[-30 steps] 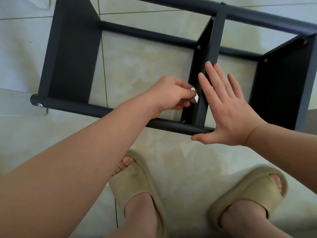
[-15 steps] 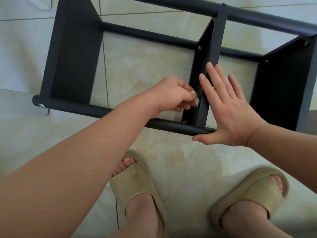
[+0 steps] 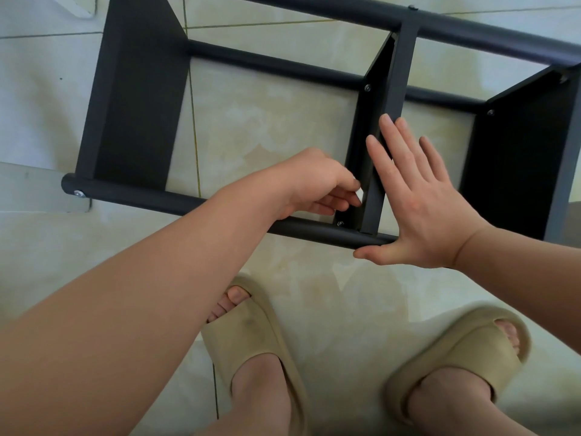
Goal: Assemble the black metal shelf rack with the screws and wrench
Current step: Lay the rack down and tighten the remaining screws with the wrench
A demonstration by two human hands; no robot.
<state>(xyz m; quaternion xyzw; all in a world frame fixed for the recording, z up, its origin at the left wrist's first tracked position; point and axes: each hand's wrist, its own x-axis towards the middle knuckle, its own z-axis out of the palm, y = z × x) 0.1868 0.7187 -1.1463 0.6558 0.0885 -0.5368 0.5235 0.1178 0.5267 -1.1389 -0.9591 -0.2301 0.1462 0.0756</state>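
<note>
The black metal shelf rack point(image 3: 135, 99) lies on its side on the tiled floor, with round tubes and three flat shelf panels. My right hand point(image 3: 418, 199) presses flat, fingers straight, against the middle panel point(image 3: 374, 130), thumb along the near tube point(image 3: 151, 198). My left hand point(image 3: 317, 184) has its fingers curled round a small silvery tool point(image 3: 360, 194) at the panel's left face, just above a screw point(image 3: 339, 224) at the panel's lower corner. Most of the tool is hidden in my fingers.
My two feet in beige slippers point(image 3: 251, 335) stand on the floor just in front of the rack. Other screws point(image 3: 367, 87) show at the panel's far corners. A white object point(image 3: 78, 7) lies at the top left edge.
My left hand has shifted slightly down along the middle panel toward the lower screw. My right hand stays flat on the panel.
</note>
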